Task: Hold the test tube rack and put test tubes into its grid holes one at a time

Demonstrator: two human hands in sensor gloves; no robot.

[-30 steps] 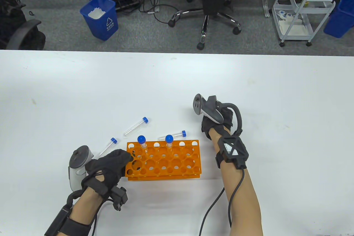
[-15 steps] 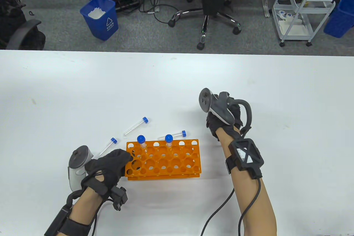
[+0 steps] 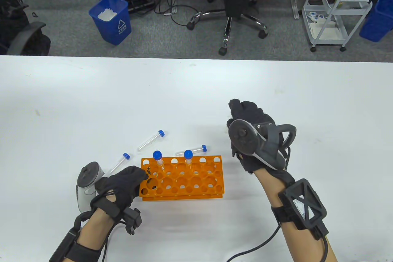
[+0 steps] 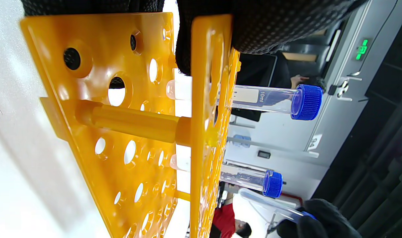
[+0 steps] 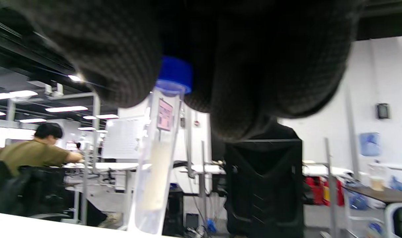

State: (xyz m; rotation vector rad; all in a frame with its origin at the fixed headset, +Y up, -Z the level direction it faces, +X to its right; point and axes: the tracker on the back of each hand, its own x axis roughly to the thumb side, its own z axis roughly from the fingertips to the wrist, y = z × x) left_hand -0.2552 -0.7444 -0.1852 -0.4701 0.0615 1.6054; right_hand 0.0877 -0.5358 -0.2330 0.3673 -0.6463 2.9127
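Nearest, the left hand grips the left end of the orange test tube rack, fingers curled over its top plate; the left wrist view shows them pressed on that end, so the rack is braced against the table.

Two capped tubes stand upright in the rack's far row, the left standing tube near the held end and the right standing tube a few holes along.

To the right of the rack and apart from it, the right hand is raised off the table, clenched around a blue-capped held tube. The right wrist view shows the cap tucked up among the fingers and the clear body hanging down; from above the tube is hidden by the hand, so its exact tilt is hard to judge.

Beyond the rack, three loose tubes lie flat: one just past the left hand, one farther out, one touching or nearly touching the rack's far edge.

To seat the held tube well, I would bring it over an empty far-row hole right of the standing pair, square it upright, lead with the rounded tip, and lower it through both plates while the left hand presses down.
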